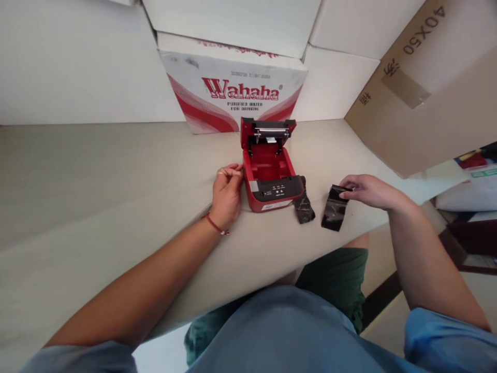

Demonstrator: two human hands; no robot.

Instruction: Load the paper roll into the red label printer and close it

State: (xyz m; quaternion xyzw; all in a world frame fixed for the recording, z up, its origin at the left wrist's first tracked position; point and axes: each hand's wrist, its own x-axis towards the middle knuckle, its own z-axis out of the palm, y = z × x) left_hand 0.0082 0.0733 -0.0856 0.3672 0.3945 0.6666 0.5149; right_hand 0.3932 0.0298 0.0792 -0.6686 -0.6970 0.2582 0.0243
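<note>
A small red printer [269,173] with a black control panel sits on the beige table [97,176], its lid open and its paper bay bare. My left hand [227,194] rests against the printer's left side with fingers curled on its edge. My right hand [368,190] pinches the top of a shiny black plastic wrapper [334,209] lying on the table to the right. A second crumpled black piece [303,203] lies between the wrapper and the printer.
A white and red Wahaha water carton [233,88] stands right behind the printer, with white boxes stacked around it. A big brown cardboard box [423,98] leans at the right. The table's front edge runs diagonally above my lap.
</note>
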